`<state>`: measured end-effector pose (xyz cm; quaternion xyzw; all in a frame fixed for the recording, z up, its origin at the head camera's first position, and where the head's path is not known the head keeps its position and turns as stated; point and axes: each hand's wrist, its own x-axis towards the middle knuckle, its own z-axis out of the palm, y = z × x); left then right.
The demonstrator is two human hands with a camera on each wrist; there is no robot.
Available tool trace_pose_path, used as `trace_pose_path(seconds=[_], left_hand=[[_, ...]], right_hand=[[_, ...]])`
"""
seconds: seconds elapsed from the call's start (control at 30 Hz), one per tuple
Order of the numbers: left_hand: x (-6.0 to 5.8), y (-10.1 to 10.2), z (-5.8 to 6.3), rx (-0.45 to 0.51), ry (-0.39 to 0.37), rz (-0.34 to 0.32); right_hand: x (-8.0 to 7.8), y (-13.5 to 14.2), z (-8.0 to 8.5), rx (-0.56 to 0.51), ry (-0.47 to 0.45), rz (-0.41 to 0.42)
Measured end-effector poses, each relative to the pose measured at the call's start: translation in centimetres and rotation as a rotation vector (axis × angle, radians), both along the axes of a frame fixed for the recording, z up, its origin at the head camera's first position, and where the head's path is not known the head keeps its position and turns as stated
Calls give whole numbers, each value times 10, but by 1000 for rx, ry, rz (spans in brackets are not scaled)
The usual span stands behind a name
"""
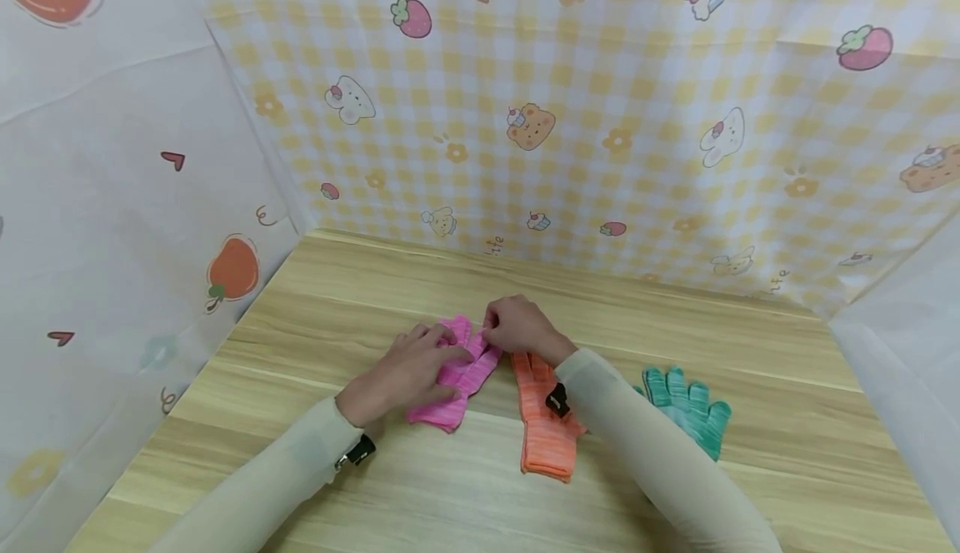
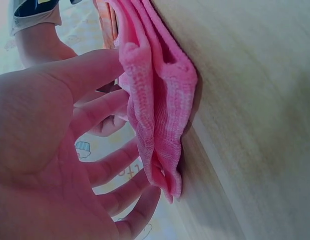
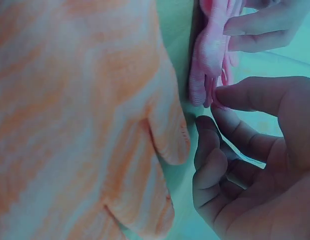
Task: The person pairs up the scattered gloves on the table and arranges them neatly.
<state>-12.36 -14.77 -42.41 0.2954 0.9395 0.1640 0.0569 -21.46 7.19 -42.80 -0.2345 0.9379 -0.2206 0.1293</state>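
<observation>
A pink knitted glove (image 1: pixel 474 376) lies on the wooden table, and the left wrist view shows its layered cuff (image 2: pixel 177 87). My left hand (image 1: pixel 408 370) rests on it with fingers spread and only slightly bent, thumb toward the cuff. At the far right end of the pink glove, my right hand (image 1: pixel 521 326) pinches a fingertip of it between thumb (image 3: pixel 245 93) and index finger. The other right fingers curl loosely below. Under the right wrist lies an orange glove (image 1: pixel 547 449), its cuff toward me and partly covered by the forearm.
A green glove (image 1: pixel 693 411) lies to the right, partly hidden behind the right sleeve (image 1: pixel 637 428). Behind the table (image 1: pixel 360 278) hangs a yellow checked cloth (image 1: pixel 480 120) with cartoon prints. White printed sheets (image 1: pixel 135 220) close off the sides.
</observation>
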Motion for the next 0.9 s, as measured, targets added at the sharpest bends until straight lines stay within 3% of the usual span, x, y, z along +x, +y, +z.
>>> trace_pose_path(seconds=[0.3, 0.67, 0.9], left_hand=[[0, 0, -1, -3, -7, 17], [6, -5, 2, 6, 16, 78], [9, -7, -1, -12, 10, 44]], right_hand=[[-1, -4, -2, 15, 9, 10], [-2, -9, 2, -45, 56, -25], [-8, -19, 3, -37, 59, 1]])
